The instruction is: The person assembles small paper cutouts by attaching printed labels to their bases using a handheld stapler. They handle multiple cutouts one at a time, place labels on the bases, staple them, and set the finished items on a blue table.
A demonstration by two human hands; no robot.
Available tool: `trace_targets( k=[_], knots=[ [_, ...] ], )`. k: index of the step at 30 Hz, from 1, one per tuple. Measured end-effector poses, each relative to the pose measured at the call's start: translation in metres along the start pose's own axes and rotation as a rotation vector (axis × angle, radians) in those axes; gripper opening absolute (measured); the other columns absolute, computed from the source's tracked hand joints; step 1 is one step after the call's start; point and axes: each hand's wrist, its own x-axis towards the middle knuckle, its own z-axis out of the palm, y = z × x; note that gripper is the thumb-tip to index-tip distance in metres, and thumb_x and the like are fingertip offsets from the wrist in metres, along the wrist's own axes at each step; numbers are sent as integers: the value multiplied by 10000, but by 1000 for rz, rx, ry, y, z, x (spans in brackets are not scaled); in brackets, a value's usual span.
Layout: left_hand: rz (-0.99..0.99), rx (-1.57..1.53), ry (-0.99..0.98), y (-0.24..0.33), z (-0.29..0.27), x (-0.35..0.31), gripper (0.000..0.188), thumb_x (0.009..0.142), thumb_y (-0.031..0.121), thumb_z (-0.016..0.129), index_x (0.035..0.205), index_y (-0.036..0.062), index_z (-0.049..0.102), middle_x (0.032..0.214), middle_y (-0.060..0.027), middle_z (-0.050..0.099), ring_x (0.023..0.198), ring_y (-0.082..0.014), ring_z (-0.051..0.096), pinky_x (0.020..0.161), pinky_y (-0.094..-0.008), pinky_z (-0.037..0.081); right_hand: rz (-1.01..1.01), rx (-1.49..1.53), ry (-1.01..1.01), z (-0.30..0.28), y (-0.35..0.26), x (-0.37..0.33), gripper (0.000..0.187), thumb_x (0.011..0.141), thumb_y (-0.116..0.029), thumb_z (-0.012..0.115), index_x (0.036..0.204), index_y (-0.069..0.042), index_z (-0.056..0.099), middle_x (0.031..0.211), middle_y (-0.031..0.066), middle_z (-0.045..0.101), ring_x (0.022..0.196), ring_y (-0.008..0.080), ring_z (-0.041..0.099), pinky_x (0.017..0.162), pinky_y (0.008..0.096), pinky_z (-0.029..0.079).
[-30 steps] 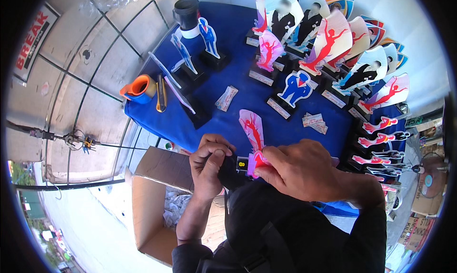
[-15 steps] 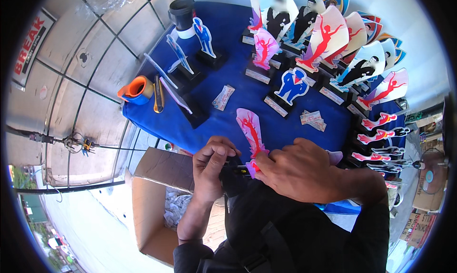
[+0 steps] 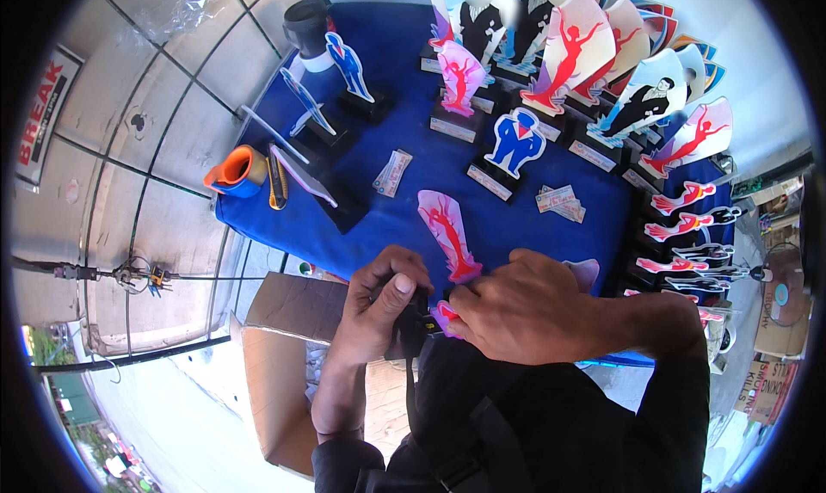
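Head view: two bare hands meet at the near side of a blue-covered counter [image 3: 387,222]. The left hand [image 3: 370,311] has its grip curled round a small black base [image 3: 404,331]. The right hand [image 3: 527,308] has its grip pinched on a pink cutout [image 3: 445,313], one end beside the base, the other showing past the hand; whether cutout and base touch is hidden. The cutout looks thin, light and stiff, probably smooth and easily scuffed or snapped; its edges near the foot seem the best hold. The base looks solid and heavier, best taken by its sides. Lower left, an open cardboard box [image 3: 297,309] holds crumpled pale material [image 3: 316,362]. On the counter, an orange cup [image 3: 234,173] appears hollow; its contents cannot be made out.
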Motion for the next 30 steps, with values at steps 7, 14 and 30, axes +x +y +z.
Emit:
trace_targets(
  k=[7, 14, 30],
  knots=[
    [-51, -166, 106, -5, -1, -9, 526, 889, 332, 782, 1235, 33, 522, 1127, -109, 581, 979, -203, 649, 877, -346, 518, 95, 120, 135, 1, 6, 3, 281, 925, -360, 730, 856, -91, 688, 622, 69, 674, 558, 286, 684, 555, 423, 505],
    [40, -440, 284, -31, 14, -13, 554, 879, 313, 768, 1292, 64, 496, 1172, -136, 580, 973, -287, 671, 868, -421, 541, 189, 100, 177, -18, 17, 4, 377, 977, -378, 654, 1096, -21, 644, 743, 137, 727, 648, 339, 720, 646, 471, 553],
    [296, -626, 208, -26, -1, -4, 700, 842, 263, 789, 1425, 80, 447, 1294, -170, 525, 1103, -343, 594, 894, -462, 547, 109, 748, -139, -9, 30, -9, 357, 1070, -176, 529, 1343, 50, 484, 946, 199, 714, 824, 313, 734, 747, 384, 562]
  ],
)
